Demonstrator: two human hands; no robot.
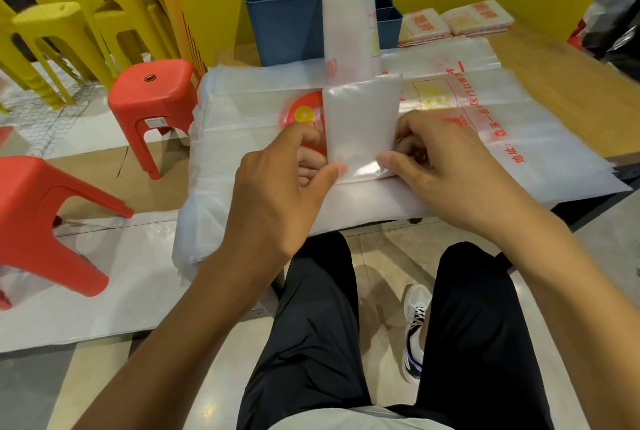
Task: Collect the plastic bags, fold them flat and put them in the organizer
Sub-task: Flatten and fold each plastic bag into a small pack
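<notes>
Head view shows both hands working a narrow folded strip of plastic bag [360,124] that lies across a stack of flat bags [242,138] on the table's near edge. The left hand [277,187] pinches the strip's near-left corner, thumb on top and fingers curled beneath it; the right hand [440,166] grips the near-right corner in the same way, thumb pressing the film down. Between the two hands the near end of the strip is doubled over into a small panel, while its far end runs away from the fingers and stands up against the blue organizer [287,27], which sits well beyond both hands. A few finished folded bags [453,22] lie past the right hand, beside the organizer. The film looks very light, thin and limp, and probably slick, so it should crease readily yet spring open or slide if let go. Holding it at the two corners of the fold, with the thumbs flattening the crease, seems the surest grip.
</notes>
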